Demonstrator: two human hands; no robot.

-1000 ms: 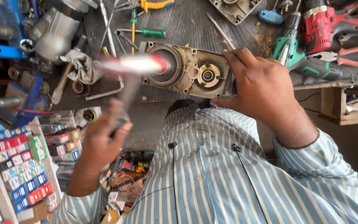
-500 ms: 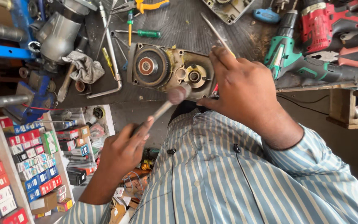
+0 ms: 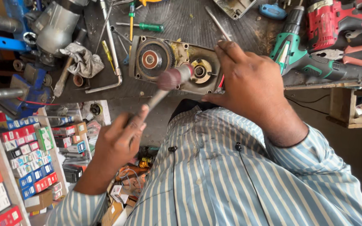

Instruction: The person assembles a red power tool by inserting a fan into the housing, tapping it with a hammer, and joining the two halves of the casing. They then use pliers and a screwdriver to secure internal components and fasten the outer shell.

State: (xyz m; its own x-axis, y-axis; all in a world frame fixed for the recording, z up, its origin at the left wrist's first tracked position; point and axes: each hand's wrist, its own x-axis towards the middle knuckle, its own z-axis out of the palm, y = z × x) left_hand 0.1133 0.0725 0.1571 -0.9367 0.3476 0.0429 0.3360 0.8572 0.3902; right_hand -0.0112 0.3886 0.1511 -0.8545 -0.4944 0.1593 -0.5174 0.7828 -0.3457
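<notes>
left hand (image 3: 120,140) is fisted around the thin metal handle of a small hammer with a reddish blurred head (image 3: 170,78), the head hanging just over the open grey metal gearbox housing (image 3: 177,62), between its big toothed gear with a red centre (image 3: 151,58) and the smaller brass-coloured bearing seat (image 3: 200,71). cannot tell whether the head touches the housing. right hand (image 3: 250,86) lies palm down on the right end of the housing, fingers curled at its edge and pinching a thin steel rod (image 3: 217,22) that slants up and away. the housing lies flat at the near edge of the dark ribbed worktop (image 3: 181,21), right in front of the person's blue-and-white striped shirt (image 3: 239,184). left of it: bent steel l-shaped bar (image 3: 110,50), crumpled grey rag (image 3: 82,60), yellow-handled screwdriver (image 3: 107,54). behind it a green-handled screwdriver (image 3: 147,26). on the right a green-and-black cordless drill (image 3: 311,62) and a red one (image 3: 336,21). low on the left, shelves of small red, blue and white boxes (image 3: 17,167).
</notes>
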